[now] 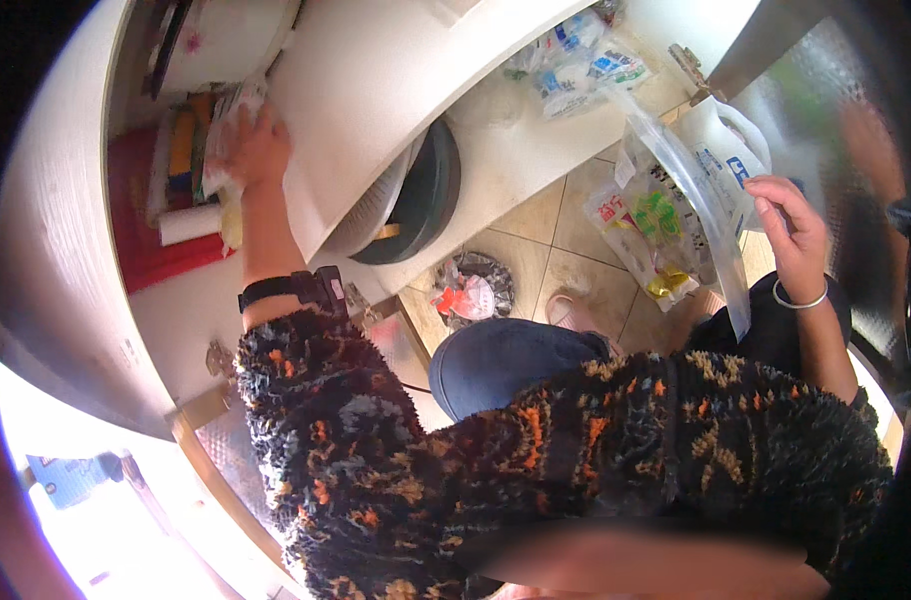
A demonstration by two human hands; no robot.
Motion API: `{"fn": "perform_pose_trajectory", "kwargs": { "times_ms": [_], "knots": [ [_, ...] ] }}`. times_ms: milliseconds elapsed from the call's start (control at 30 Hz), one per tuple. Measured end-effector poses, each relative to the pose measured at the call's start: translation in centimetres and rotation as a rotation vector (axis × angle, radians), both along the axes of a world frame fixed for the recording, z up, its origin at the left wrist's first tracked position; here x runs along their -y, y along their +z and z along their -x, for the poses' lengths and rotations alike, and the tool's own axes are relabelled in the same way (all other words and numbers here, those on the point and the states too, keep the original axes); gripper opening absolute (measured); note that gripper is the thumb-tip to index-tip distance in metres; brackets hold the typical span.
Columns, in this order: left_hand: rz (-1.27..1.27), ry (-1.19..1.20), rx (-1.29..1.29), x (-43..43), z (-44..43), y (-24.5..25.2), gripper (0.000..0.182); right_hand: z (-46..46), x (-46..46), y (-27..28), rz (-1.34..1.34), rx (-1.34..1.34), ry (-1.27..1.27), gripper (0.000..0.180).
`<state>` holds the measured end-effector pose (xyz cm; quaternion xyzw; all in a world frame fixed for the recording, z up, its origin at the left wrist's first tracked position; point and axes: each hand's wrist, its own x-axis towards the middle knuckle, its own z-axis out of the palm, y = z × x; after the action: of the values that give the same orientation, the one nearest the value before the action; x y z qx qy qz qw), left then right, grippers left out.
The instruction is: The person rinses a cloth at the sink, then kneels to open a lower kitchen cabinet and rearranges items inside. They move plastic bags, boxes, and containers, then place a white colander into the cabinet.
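Note:
My left hand (254, 146) reaches into a white cabinet and rests on a whitish plastic packet (219, 139), its fingers spread. Whether the fingers grip the packet is hidden. Below it are a white roll (191, 225), an orange-yellow pack (180, 142) and a red flat item (137, 259). My right hand (797, 232), with a bangle on its wrist, hovers beside a white plastic jug (714, 150). Its fingers are loosely bent, and nothing shows between them. Left of this hand, a long strip of clear plastic (699, 202) hangs in front of a printed plastic bag (658, 225).
A dark round pan or basin (433, 195) stands in the lower cabinet space. Crumpled plastic bags (575, 64) lie further back. A lined waste bin (500, 281) holding litter stands on the tiled floor (534, 202). A metal hinge (688, 69) juts out near the jug.

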<state>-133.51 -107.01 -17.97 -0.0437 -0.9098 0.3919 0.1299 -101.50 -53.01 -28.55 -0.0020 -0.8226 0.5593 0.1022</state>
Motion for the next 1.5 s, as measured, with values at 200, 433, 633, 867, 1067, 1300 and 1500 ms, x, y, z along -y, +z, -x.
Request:
{"fn": "perform_pose_trajectory", "kwargs": {
  "times_ms": [200,433,633,867,1067,1300,1500],
  "knots": [
    [-0.112,0.195,-0.058,1.9,3.9,-1.9,0.054,1.2,0.0,-0.7,-0.019,0.026,-0.02,0.014],
    [-0.109,0.042,-0.055,1.3,2.0,-0.7,0.056,0.4,-0.4,-0.2,-0.012,-0.008,-0.059,0.014],
    [-0.287,-0.31,-0.023,-4.4,-7.2,-0.3,0.047,-0.3,-2.8,-2.2,-0.054,-0.106,-0.117,0.017],
    [-0.558,-0.551,0.43,-15.5,-20.3,-0.6,0.047,-1.6,-5.1,-3.8,0.376,-0.14,-0.393,0.028],
    [-0.951,-0.44,0.872,-26.3,-29.3,-4.3,0.058,-2.9,-6.4,-4.2,0.334,-0.118,-0.491,0.019],
    [-0.766,-0.366,1.011,-27.9,-35.7,-8.6,0.06,-3.8,-5.4,-4.6,0.343,-0.013,-0.403,0.015],
    [-0.722,-0.195,1.141,-26.2,-37.7,-11.6,0.062,-4.1,-5.6,-5.6,0.349,0.172,-0.159,0.015]
  ]
}}
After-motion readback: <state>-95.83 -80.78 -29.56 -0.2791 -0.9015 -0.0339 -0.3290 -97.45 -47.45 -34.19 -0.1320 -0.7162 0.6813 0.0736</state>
